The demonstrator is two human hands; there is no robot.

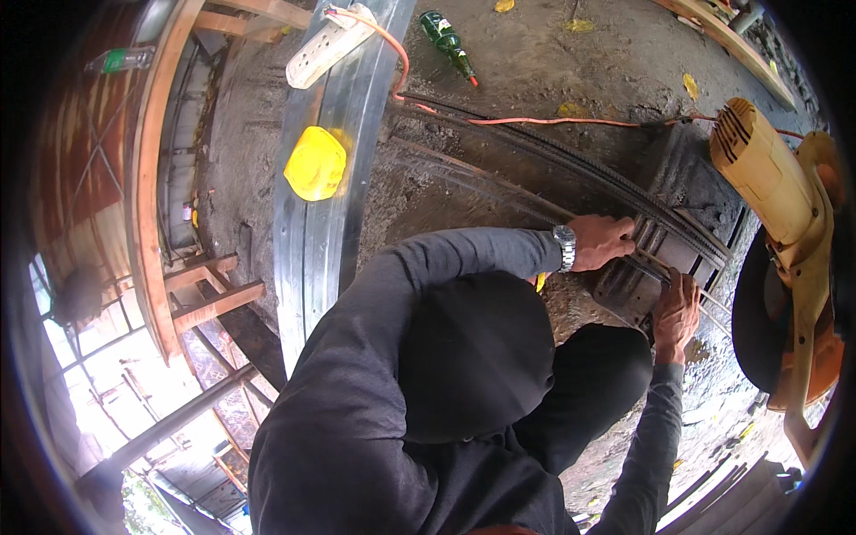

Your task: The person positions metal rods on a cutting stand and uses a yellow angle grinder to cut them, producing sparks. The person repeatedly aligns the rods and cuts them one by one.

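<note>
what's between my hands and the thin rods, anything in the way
Nothing visible: the left hand and right hand are both on the thin rods. The darker bars lie beside them, not in between.

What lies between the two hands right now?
Dark rods cross between the left hand and right hand, with a metal base beneath. The head view shows this.
</note>
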